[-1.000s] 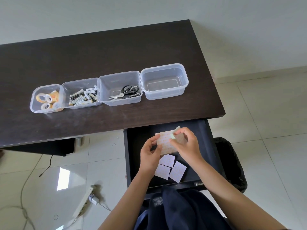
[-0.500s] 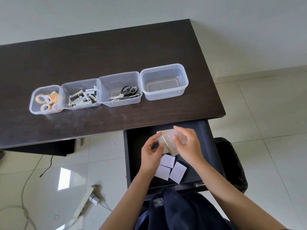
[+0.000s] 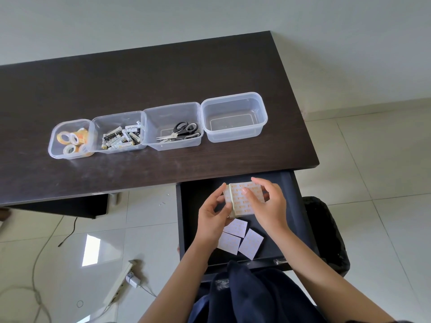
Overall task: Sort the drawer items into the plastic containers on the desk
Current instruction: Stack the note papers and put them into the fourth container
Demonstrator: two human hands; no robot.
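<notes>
Over the open dark drawer (image 3: 296, 220), my left hand (image 3: 213, 214) and my right hand (image 3: 268, 203) both hold a stack of white note pads with orange print (image 3: 240, 201). Three more such pads (image 3: 240, 240) lie flat on the drawer floor below my hands. On the dark desk (image 3: 140, 78) stands a row of clear plastic containers: one with tape rolls (image 3: 70, 138), one with batteries (image 3: 120, 134), one with scissors (image 3: 172, 127), and an empty one (image 3: 234, 117) at the right end.
A black waste bin (image 3: 326, 234) stands right of the drawer. On the tiled floor at the left lie a white power strip (image 3: 121, 280) and cables (image 3: 35, 292). My dark clothing (image 3: 251, 297) sits just under the drawer front.
The pads in my hands have been squared into a neat stack and turned so its edge faces left. My right hand now lies on top of it.
</notes>
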